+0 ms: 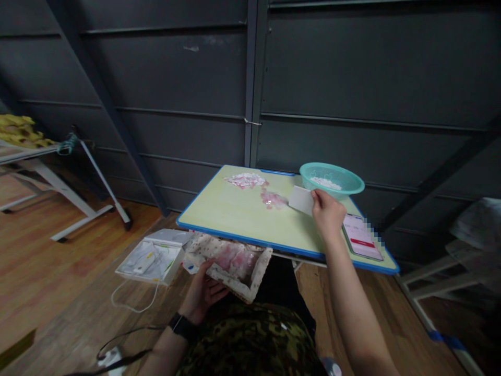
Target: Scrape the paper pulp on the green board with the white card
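Note:
My right hand (327, 210) pinches a flat white card (300, 199) between thumb and fingers, just above the pale yellow tabletop (219, 211). Beside the card's left edge lies a small spread of pink, translucent pieces (273, 199), too small to make out. Farther back is a heap of white and pink flakes (247, 180). Below the table's front edge, my left hand (205, 290) grips a shallow speckled box (256, 277) by its near side. Pink and clear material (237, 259) sits inside that box. A mint-green plastic basket (352, 183) holds white pieces (326, 183) behind my right hand.
A phone (362, 240) lies on the table's right side. An open white box (168, 266) with a cable stands on the floor at left. Dark metal panels (176, 78) rise behind the table. Another table (29, 152) at far left carries yellow things (19, 130).

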Demonstrator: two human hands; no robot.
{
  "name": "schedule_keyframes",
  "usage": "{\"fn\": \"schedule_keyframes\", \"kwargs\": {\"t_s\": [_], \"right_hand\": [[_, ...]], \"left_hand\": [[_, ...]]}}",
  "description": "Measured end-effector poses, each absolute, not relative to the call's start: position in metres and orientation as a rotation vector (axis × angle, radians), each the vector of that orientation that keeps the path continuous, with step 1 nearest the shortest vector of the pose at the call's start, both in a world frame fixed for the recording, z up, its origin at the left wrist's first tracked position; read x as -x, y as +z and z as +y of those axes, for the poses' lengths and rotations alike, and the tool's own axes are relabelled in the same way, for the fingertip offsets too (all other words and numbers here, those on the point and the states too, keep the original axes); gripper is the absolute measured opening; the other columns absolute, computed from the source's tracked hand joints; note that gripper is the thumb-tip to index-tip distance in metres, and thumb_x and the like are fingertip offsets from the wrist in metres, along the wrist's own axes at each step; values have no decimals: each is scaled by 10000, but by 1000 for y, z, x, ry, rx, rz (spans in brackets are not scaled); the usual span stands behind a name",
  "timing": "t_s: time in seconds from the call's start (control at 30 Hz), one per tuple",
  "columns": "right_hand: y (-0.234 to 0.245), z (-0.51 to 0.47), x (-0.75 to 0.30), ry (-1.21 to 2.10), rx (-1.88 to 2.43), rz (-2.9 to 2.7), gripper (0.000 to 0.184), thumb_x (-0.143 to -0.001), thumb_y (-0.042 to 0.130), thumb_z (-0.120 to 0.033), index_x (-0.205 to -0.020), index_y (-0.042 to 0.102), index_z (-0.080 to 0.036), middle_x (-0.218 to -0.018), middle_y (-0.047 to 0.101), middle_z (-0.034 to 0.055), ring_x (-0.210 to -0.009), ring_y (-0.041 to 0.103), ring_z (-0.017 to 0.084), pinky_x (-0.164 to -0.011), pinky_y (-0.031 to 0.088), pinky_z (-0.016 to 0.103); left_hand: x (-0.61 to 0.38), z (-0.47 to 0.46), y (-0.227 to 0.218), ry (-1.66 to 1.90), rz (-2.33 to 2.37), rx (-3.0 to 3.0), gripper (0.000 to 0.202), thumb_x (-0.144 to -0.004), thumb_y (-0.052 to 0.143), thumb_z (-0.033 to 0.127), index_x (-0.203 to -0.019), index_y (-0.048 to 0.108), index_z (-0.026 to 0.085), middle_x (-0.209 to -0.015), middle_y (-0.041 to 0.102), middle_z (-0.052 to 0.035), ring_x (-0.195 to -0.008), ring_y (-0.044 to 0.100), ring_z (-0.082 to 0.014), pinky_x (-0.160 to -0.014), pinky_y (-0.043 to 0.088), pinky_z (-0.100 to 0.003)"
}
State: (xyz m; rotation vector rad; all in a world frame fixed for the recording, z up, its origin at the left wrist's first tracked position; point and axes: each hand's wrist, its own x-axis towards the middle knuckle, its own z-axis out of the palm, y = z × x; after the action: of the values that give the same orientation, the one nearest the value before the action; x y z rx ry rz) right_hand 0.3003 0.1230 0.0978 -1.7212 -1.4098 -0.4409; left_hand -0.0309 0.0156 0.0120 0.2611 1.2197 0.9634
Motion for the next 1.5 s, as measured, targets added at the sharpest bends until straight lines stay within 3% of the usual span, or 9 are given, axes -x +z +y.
{"fn": "schedule_keyframes", "kwargs": {"t_s": [0.3,0.6,0.93,1.07,1.5], "right_hand": [[86,132,-285,-60,1424,-1565,397,-891,477,-484,-962,744,-198,-952,741,106,-780,665,255,-713,453,333],[108,175,-280,199,1310,-1701,314,-827,580,-441,-910,765,-200,-981,743,93,-893,667,275,-805,473,374],[90,194,-277,410,1262,-1475,361,-723,646,-475,-848,766,-159,-897,749,100,-773,649,245,-710,479,362],[88,192,-282,430,1259,-1486,355,-710,667,-464,-834,768,-146,-874,748,99,-770,644,236,-709,472,347],[86,190,-275,499,1179,-1445,373,-695,683,-499,-819,760,-156,-860,741,103,-795,651,240,-727,488,358]], "left_hand": [[27,14,12,944,1229,-242,221,-817,600,408,-835,624,189,-718,723,-85,-667,718,-239,-694,600,-388],[25,13,12,937,1209,-212,208,-844,567,401,-792,596,202,-644,704,-52,-598,695,-206,-656,593,-356],[26,12,12,941,1210,-226,189,-834,590,386,-835,621,200,-687,728,-62,-624,708,-222,-660,598,-366],[25,10,9,912,1215,-259,211,-851,568,389,-814,621,188,-688,727,-69,-657,712,-227,-699,599,-377],[23,12,19,937,1234,-247,203,-865,546,364,-833,616,176,-641,705,-58,-587,697,-212,-635,597,-362]]}}
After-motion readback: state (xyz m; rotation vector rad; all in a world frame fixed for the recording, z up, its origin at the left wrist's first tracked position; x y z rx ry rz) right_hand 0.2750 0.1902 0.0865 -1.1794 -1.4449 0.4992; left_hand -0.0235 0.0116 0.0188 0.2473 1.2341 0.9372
